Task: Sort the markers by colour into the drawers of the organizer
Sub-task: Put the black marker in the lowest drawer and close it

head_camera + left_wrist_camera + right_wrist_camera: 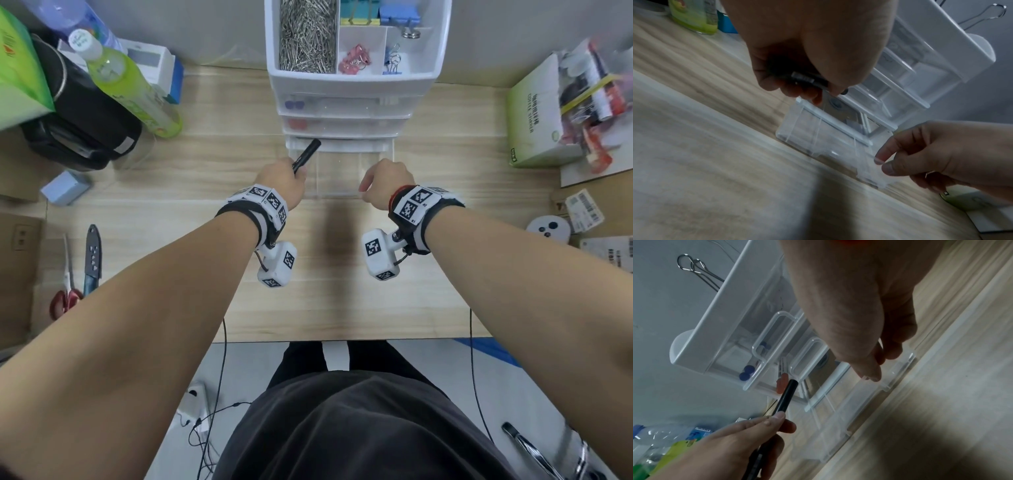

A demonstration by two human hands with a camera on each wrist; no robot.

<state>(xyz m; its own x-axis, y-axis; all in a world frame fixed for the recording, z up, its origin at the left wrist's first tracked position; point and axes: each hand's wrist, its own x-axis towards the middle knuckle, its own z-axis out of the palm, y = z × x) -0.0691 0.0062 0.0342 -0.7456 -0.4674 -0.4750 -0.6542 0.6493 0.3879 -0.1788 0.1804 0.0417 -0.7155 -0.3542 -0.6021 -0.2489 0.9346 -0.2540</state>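
Note:
The white organizer [356, 77] stands at the back of the wooden desk, and its clear bottom drawer [342, 178] is pulled out towards me and looks empty. My left hand [295, 174] grips a black marker [306, 155] over the drawer's left side, its far end pointing at the organizer. My right hand [365, 192] pinches the drawer's front lip [869, 162] between thumb and forefinger. Blue markers [745, 372] lie in the top drawer and red markers [782, 382] in the second drawer. The right wrist view shows the black marker [786, 397] just in front of the red ones.
The organizer's top tray holds paper clips [306, 34] and binder clips [354, 61]. A green bottle [126, 82] and a black pouch [78, 130] stand at the left, scissors [65, 294] and a knife [92, 257] nearer me. A green box [534, 120] sits at the right.

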